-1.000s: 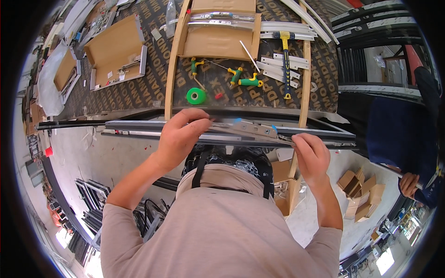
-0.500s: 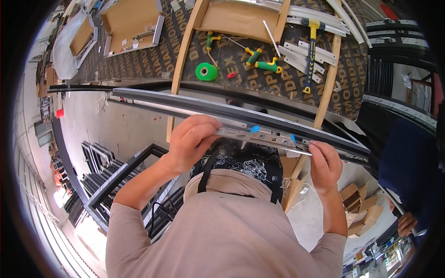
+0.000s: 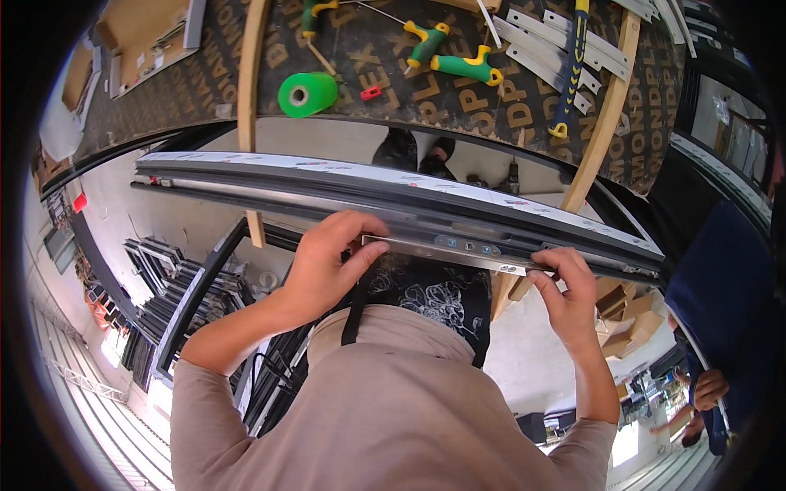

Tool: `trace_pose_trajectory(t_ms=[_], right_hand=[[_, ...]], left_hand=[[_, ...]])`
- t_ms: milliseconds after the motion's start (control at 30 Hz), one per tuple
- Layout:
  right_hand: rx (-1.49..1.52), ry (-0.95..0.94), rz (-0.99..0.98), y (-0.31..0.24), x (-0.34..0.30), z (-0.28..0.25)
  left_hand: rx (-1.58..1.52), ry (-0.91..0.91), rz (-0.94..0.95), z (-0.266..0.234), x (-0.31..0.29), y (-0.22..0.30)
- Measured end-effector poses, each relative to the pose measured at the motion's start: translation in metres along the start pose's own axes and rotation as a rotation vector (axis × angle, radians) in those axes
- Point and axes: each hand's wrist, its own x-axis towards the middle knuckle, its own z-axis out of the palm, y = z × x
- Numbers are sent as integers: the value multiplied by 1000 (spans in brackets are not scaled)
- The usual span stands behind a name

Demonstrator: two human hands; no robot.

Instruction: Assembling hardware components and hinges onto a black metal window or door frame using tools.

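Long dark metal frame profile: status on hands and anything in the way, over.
Left hand and right hand both gripping long dark metal frame profile at its silver fitting strip. Green tape roll on bench beyond, apart.

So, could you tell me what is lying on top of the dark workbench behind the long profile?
On the workbench: a green tape roll, green-handled tools, metal strips and wooden slats. Its near edge is hidden behind the long profile.

The person wears a beige short-sleeved shirt with loose sleeves that end above the elbows. Over the chest lies a black apron bib with a white line drawing, held by a narrow black strap. Both forearms and the hands are bare, without gloves, watch or rings.
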Motion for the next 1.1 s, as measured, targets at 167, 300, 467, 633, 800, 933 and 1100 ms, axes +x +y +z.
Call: trace_pose_trajectory(t_ms=[167,300,467,633,800,933,1100], right_hand=[[-22,-32,60,3,15,-10],[-33,-68,134,5,23,-13],[-95,-102,128,7,31,-21],[-140,-118,116,10,35,-23],[-185,-136,94,11,37,-22],[-206,-159,80,9,40,-23],[-313,-163,-19,15,36,-22]], left_hand=[[35,-58,-80,0,22,11],[183,-116,-67,2,36,15],[210,-182,-70,5,41,17],[249,-196,-38,6,46,17],[337,-171,3,6,47,17],[314,-148,-4,9,41,11],[307,-51,-10,12,31,3]])
